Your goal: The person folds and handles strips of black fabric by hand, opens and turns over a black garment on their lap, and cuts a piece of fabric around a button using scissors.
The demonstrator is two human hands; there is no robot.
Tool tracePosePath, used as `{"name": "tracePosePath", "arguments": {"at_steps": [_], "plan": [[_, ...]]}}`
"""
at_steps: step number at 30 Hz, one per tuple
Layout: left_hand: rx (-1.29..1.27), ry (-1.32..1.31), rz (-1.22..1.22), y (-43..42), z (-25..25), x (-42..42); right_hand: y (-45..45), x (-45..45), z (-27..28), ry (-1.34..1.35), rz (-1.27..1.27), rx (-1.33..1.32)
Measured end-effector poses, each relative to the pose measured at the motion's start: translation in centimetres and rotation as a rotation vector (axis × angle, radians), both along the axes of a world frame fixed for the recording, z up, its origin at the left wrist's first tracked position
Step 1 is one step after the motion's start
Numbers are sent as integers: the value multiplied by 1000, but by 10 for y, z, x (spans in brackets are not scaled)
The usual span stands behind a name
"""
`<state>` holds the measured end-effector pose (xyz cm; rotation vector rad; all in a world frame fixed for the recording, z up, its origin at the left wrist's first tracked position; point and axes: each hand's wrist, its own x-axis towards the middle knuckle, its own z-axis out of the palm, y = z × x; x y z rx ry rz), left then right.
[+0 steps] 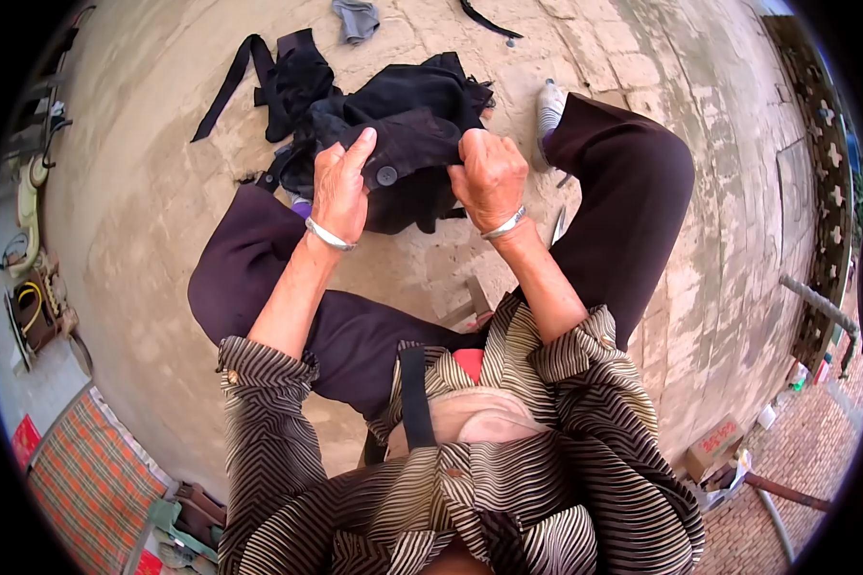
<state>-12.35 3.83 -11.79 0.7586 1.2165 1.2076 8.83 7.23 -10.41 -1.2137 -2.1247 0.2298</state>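
A dark cloth garment (417, 144) with a large round button (386, 176) is stretched between my two hands in front of my knees. My left hand (340, 192) grips its left side, thumb pointing up along the cloth. On the other side my right hand (492, 182) is closed in a fist around the edge. More black cloth (408, 91) lies bunched on the ground just beyond, with a long dark strap (235, 86) trailing to the left. Near my right wrist a thin pointed silver object (558, 225) lies on the ground, its kind unclear.
A grey cloth (357, 19) and a black strip (489, 19) lie farther off on the paved ground (633, 72). A plaid cover (96, 470) is at the lower left. A cardboard box (714, 448) stands at the lower right, near a grey pole (820, 302).
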Motion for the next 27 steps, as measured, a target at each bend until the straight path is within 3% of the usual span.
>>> {"name": "tracePosePath", "arguments": {"at_steps": [2,4,8,10,14,17,18,20,22,24,27], "plan": [[117,155,3,0,-6,-3,-2,-2,-5,-47,0,25],[-95,-377,148,4,40,16,-4,-5,1,-30,2,38],[-125,-435,162,8,38,13,-8,-1,15,-62,-19,-130],[-91,-397,170,7,38,9,-14,7,28,-17,-25,-384],[-92,-397,169,12,43,18,-9,18,56,171,13,-450],[-158,-310,214,11,51,26,-6,40,102,432,56,-433],[-227,-174,200,10,42,19,-4,57,122,464,75,-378],[-300,37,184,11,37,18,-8,98,157,644,-49,-355],[-234,25,68,11,37,17,-9,140,176,766,-250,-271],[-260,-27,62,13,29,16,-11,197,157,811,-400,-305],[-287,-113,-38,20,22,14,-36,288,66,812,-595,-536]]}}
